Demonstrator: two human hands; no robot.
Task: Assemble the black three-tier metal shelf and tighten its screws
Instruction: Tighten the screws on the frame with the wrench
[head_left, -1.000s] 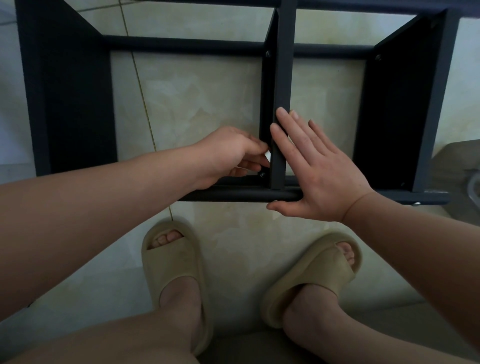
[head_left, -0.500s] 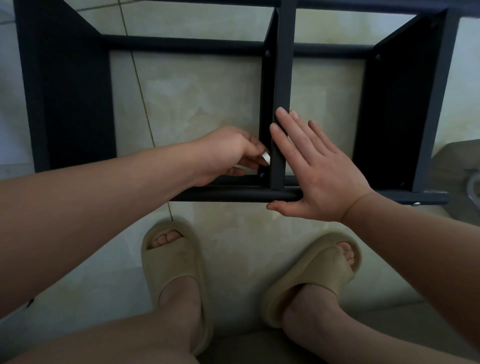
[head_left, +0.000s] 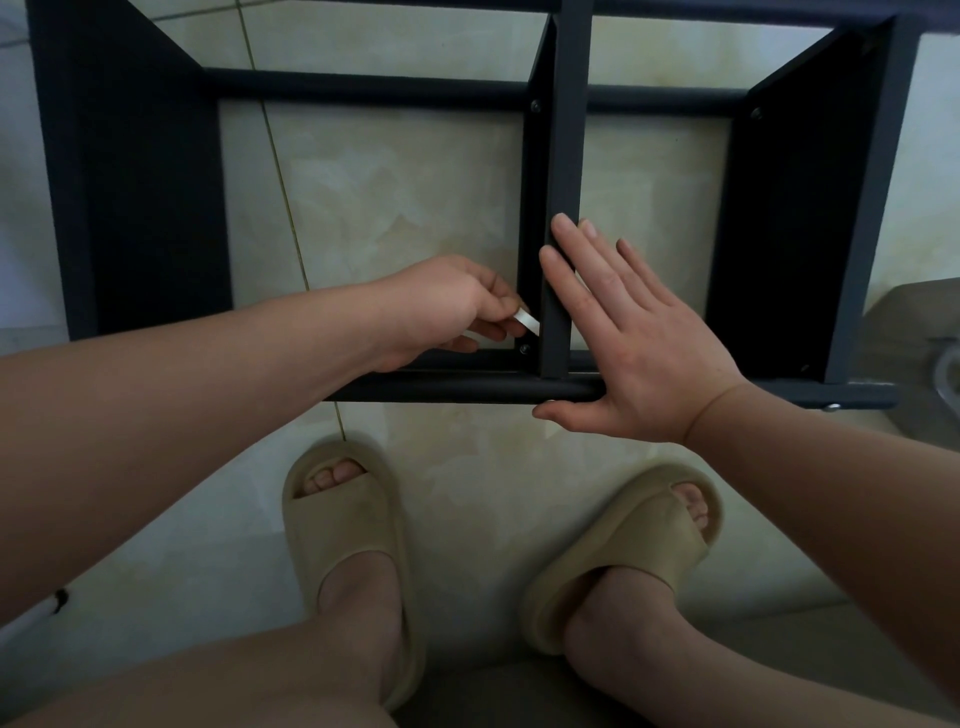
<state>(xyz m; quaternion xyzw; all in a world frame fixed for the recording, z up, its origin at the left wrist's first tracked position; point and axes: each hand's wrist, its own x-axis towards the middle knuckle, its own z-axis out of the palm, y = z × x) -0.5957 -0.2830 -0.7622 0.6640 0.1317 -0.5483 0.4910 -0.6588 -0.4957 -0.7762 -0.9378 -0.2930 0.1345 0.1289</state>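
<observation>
The black metal shelf (head_left: 140, 208) lies on its side on the tiled floor, its three tier panels standing on edge. My right hand (head_left: 639, 343) lies flat with straight fingers against the middle panel (head_left: 566, 156) and the near round rail (head_left: 467, 389). My left hand (head_left: 447, 306) reaches inside the left bay and pinches a small flat white tool (head_left: 525, 318) close to a screw (head_left: 524, 349) at the panel's near corner. More screw heads show at the far rail (head_left: 535, 106).
My two feet in beige slides (head_left: 343, 525) stand on the pale tiles just below the near rail. A grey object with a metal part (head_left: 945, 374) sits at the right edge. A white cable end (head_left: 47, 605) lies at the lower left.
My left hand has shifted slightly, and the white tool now shows more plainly between its fingers. My right hand and the shelf have stayed put.
</observation>
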